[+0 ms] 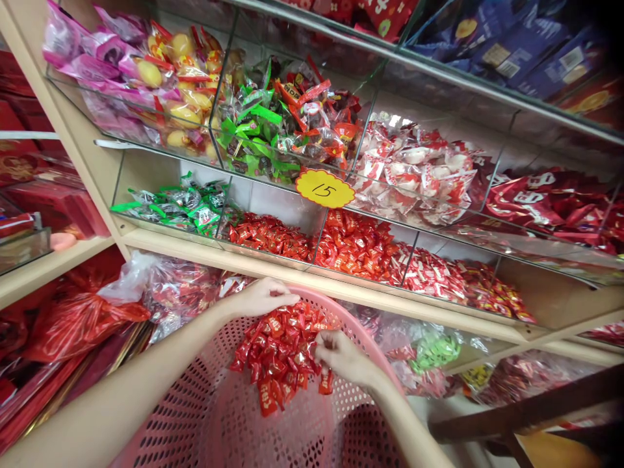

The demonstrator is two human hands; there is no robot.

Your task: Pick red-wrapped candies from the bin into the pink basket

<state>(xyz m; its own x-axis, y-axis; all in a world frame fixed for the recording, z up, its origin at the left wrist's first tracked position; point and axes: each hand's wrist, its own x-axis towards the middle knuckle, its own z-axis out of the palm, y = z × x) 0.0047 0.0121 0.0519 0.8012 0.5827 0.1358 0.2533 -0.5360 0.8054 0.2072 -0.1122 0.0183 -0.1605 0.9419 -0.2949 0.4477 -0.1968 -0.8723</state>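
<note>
A pink perforated plastic basket (358,312) stands open below me, against the lower shelf. Inside its far side is a heap of small red-wrapped candies (285,344), spilling down toward the basket floor. My left hand (266,297) is at the far rim, its fingers drawn together at the top of the heap. At the heap's right edge, my right hand (341,354) has curled fingers, with one red candy showing just below them. Whatever either hand grips is hidden; I cannot tell whether a clear bag surrounds the candies.
Glass-fronted shelf bins hold red candies (358,240), green-wrapped candies (188,205) and white-and-red packets (414,169). A yellow price tag (325,189) reads 15. Plastic bags (178,289) of goods lie under the shelf. Dark wooden bars (531,406) stand at lower right.
</note>
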